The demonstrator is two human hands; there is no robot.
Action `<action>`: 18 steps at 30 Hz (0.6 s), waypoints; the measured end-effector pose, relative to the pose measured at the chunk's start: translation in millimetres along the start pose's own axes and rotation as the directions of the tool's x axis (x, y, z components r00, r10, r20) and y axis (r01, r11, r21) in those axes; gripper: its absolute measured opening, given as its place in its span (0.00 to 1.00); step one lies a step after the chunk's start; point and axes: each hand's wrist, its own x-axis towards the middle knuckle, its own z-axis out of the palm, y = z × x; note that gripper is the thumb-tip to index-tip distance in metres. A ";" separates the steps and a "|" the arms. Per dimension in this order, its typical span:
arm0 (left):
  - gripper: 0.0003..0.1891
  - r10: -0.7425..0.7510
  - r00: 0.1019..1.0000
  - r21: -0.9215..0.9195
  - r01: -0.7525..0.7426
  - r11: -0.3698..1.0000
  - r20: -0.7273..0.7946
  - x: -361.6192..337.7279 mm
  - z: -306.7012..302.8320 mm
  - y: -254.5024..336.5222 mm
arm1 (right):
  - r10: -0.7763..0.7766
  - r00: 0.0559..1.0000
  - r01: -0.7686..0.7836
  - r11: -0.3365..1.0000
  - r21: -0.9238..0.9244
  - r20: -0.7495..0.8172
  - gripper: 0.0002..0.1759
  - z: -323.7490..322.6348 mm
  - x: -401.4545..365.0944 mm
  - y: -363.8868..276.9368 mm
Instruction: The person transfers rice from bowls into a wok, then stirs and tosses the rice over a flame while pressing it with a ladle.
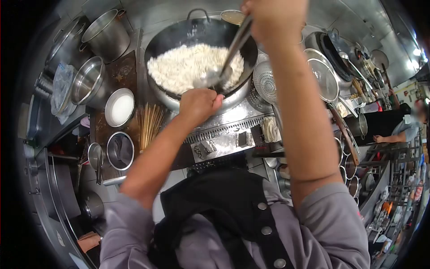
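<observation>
A large dark wok (163,42) sits on the stove, with a pile of white, rice-like food (179,67) in it, blurred by motion. My left hand (197,105) is closed at the wok's near edge, gripping it; the part inside the fingers is hidden. Raised over the right side of the wok, my right hand (277,20) is closed around the long handle of a metal ladle (235,47). The ladle slants down into the wok, its bowl in the near part of the white food. A looped handle (198,12) stands up from the far rim.
Left of the wok are a white bowl (120,107), a bundle of thin sticks (149,125), a metal container (120,151) and steel pots (107,36). To the right lie a perforated skimmer (265,80) and a mesh strainer (323,80). Another person (405,130) stands far right.
</observation>
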 end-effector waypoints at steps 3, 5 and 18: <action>0.23 0.043 0.995 -0.022 -0.045 0.999 -0.091 -54.9 13.1 18.0 | -0.367 0.909 0.391 0.916 0.094 -0.200 0.14 16.5 56.0 76.1; 0.23 0.049 0.974 0.041 -0.060 0.997 0.220 -92.4 -31.8 37.4 | -0.250 0.957 0.284 0.911 0.299 -0.147 0.15 -9.9 59.0 36.9; 0.19 -0.028 0.999 -0.013 0.027 1.000 -0.043 9.5 -2.1 -37.4 | -0.450 0.890 0.415 0.744 0.524 -0.065 0.08 -44.4 98.1 7.1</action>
